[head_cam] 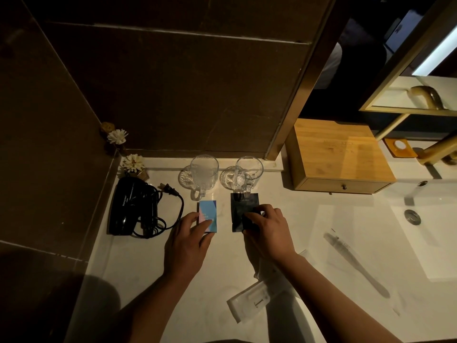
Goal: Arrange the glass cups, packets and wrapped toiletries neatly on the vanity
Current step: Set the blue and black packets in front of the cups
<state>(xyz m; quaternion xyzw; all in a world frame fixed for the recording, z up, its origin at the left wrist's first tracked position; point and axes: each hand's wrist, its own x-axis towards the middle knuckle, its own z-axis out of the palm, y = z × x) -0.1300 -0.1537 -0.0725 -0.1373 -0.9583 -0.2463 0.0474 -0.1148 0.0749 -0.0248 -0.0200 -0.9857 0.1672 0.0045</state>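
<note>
Head view: both hands on packets in front of the glass cups

Head camera looks down on a pale counter under dim light. The left hand rests on the near end of a blue packet, its fingers spread flat over the packet's lower edge and side rather than pinched around it. Just to the right, the right hand sits on a black packet, its fingers curled together around a small dark object pressed against the packet; what that object is cannot be told. The two packets lie side by side, slightly apart, both lengthwise toward the wall.

Behind them two glass cups stand upright near the back wall, each on a clear coaster: the left cup behind the blue packet, the right cup behind the black one, handles turned toward the person. A black hair dryer with its coiled cord lies to the left. A wooden drawer box stands to the right of the cups. Near the person, under the right forearm, lie white wrapped toiletries, and a clear-wrapped toothbrush lies farther right beside the sink.
</note>
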